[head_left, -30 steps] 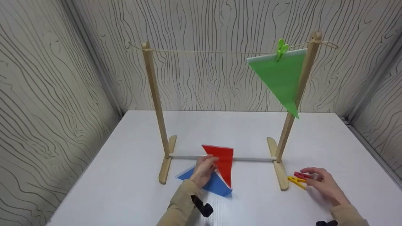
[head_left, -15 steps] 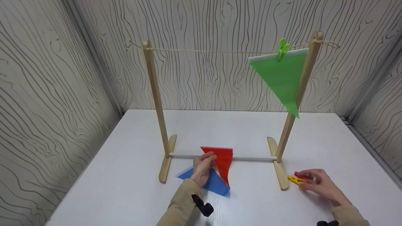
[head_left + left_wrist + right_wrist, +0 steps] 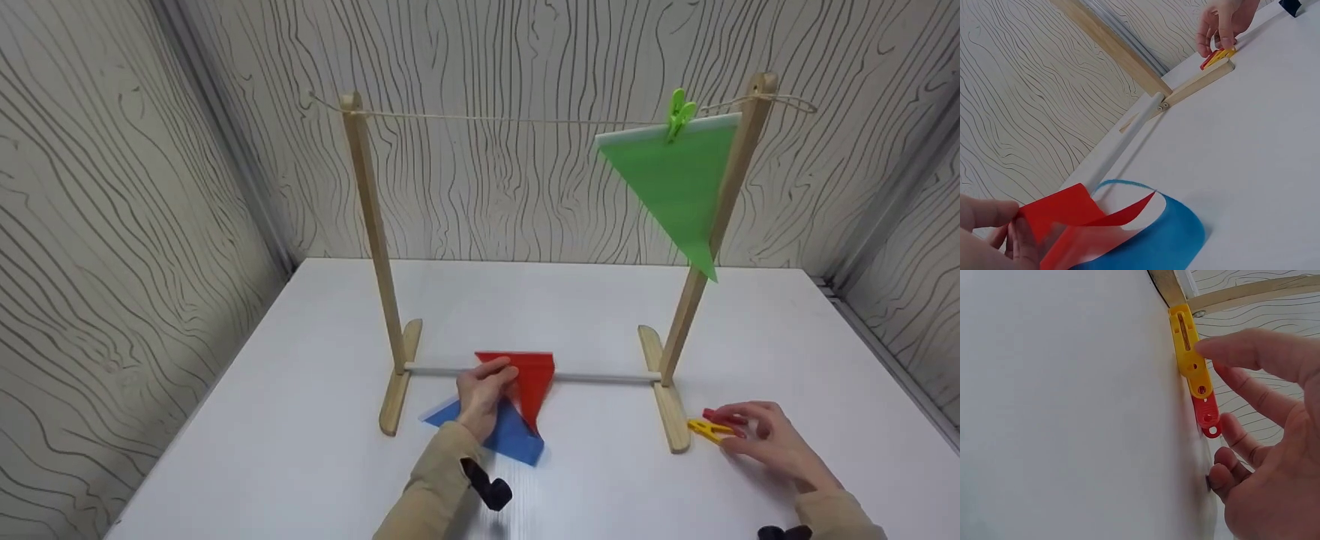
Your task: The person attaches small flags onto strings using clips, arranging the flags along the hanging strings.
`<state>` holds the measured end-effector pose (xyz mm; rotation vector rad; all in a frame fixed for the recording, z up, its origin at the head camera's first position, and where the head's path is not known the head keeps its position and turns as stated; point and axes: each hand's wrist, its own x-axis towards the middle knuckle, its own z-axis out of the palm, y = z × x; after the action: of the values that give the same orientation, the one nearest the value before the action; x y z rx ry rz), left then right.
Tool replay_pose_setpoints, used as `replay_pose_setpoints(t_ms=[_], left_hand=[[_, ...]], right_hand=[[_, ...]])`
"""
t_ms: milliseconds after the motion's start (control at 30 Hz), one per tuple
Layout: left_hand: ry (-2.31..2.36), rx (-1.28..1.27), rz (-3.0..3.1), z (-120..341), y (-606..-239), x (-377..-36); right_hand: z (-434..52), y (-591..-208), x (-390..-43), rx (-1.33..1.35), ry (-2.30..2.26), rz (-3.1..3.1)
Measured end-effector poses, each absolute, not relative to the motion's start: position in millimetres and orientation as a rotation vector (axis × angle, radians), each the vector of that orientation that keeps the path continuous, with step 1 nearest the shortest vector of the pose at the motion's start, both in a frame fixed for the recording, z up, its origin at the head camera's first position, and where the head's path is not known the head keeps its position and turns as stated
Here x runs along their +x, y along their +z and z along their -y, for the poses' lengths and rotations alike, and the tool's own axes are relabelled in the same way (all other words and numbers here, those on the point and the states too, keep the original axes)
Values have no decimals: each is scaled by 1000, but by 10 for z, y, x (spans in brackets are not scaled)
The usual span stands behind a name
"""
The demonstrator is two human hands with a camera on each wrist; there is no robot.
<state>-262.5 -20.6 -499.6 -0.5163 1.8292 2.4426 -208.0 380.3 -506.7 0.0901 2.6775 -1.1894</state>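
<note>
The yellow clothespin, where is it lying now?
In the head view the yellow clothespin lies on the white table, low right, beside the rack's right wooden foot, next to the red clothespin, at the right hand.

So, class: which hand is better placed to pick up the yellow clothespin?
Right hand: its fingers already touch the yellow clothespin, while the left hand grips the red flag.
</note>
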Motion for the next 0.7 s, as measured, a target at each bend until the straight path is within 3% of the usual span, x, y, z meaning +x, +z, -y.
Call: replay_pose_setpoints(t_ms=[700], left_hand=[[2431,-511,-1790,202,-4995,-2645]], right_hand=[[-3796,-5078,-2082,85,-1240,-2619]])
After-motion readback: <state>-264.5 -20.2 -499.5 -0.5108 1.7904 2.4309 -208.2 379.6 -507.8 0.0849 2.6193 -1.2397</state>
